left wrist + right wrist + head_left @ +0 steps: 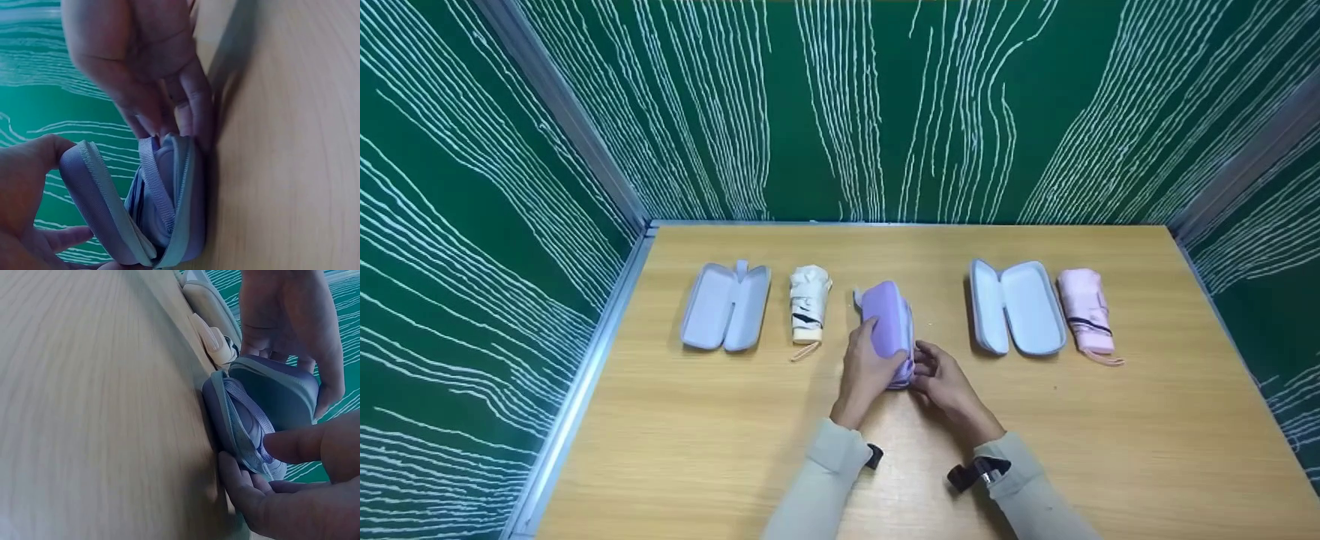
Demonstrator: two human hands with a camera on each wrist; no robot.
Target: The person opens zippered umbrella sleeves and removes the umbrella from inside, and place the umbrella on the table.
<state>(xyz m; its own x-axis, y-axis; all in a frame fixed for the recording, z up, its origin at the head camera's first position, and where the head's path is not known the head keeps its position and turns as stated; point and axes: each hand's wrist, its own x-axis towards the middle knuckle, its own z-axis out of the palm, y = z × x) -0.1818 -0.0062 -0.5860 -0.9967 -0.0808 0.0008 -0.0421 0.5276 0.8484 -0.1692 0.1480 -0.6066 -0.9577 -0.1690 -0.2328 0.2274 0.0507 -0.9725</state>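
Note:
A purple zip case (883,307) lies at mid-table, its lid partly raised. My left hand (866,373) grips the lid from the left, thumb over its top in the head view. At the near right end, my right hand (952,384) holds the case's lower half. The right wrist view shows its thumb against a lilac strap (247,402), with fingers along the outer wall. Inside the half-open case sits a rounded lilac item (164,163), mostly hidden by strap and lid, so I cannot tell its kind.
To the left lie an opened pale case (709,307) and a cream folded umbrella (810,296). On the right are another opened pale case (1035,307) and a pink folded umbrella (1084,300). Green patterned walls (840,112) border the wooden table (697,450).

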